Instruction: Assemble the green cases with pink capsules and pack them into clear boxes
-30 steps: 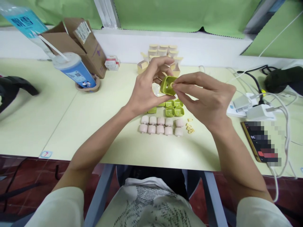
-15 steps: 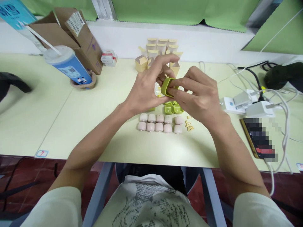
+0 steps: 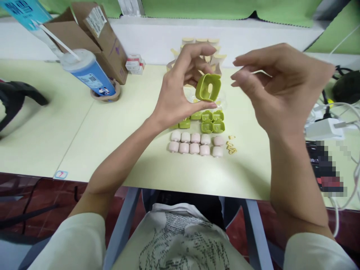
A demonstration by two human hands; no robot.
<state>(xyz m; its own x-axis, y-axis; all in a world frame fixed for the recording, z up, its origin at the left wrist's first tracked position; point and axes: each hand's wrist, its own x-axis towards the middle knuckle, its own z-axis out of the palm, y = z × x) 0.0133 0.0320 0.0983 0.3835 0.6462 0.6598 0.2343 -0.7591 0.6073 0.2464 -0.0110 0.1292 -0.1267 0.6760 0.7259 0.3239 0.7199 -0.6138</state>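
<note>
Raised over the table, my left hand [image 3: 176, 90] grips a small green plastic shell [image 3: 215, 87] between thumb and fingers. The shell's open side faces me, and an oval hole shows in its bottom. To its right is my right hand [image 3: 287, 82], apart from the shell, its thumb and forefinger slightly parted with nothing seen between them. Below the hands, several like green shells [image 3: 207, 127] stand grouped on the table, some partly covered by my left hand. Nearer me lie two rows of pale pink rounded pieces [image 3: 194, 149], with small yellow parts [image 3: 231, 150] to their right.
Small cream boxes [image 3: 188, 39] stand by the wall, partly behind my left hand. A clear plastic tray [image 3: 222, 100] lies beneath the held shell. On the left are a blue drink cup [image 3: 91, 77], a cardboard box [image 3: 112, 52] and white-red boxes [image 3: 135, 64]. A phone [image 3: 320, 165] and chargers [image 3: 323, 129] lie right.
My right hand has drawn its fingers out of the green shell and moved away to the right. The shell stays in my left hand, turned to face me more. The whole view has shifted slightly.
</note>
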